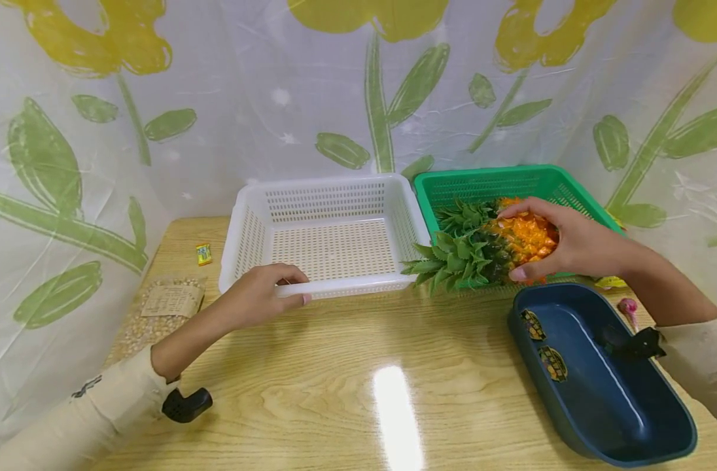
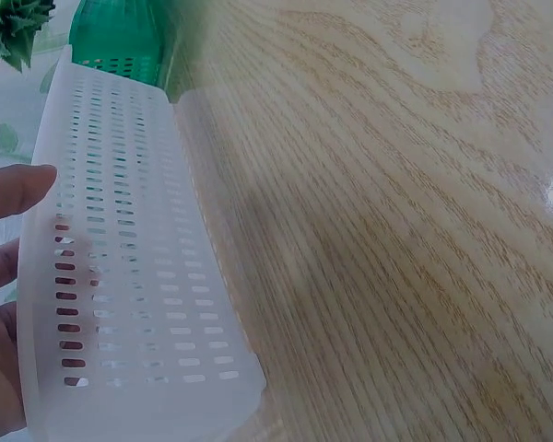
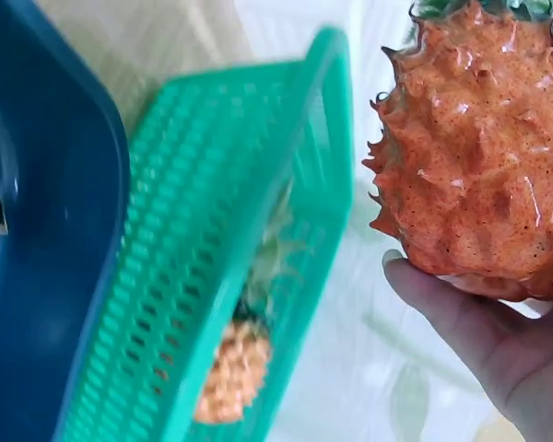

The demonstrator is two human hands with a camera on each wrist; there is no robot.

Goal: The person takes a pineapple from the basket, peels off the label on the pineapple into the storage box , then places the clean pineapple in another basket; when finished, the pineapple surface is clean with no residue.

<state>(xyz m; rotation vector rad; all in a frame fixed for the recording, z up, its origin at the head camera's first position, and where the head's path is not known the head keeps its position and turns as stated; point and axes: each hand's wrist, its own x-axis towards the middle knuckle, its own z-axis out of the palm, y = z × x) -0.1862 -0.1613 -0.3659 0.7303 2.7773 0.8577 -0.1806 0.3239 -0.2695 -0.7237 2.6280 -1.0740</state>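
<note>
1 pineapple (image 1: 511,245) is clasped by the right hand (image 1: 576,245) above the green basket (image 1: 482,180); the white basket (image 1: 329,245), steadied by the left hand's (image 1: 258,297) curled grip, holds nothing yet; another pineapple (image 3: 232,370) remains.

left hand (image 1: 258,294): fingers curled, gripping | right hand (image 1: 570,245): fingers curled, gripping

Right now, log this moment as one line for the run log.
left hand: grips white basket front rim | right hand: holds pineapple over green basket | blue tray: near right
</note>
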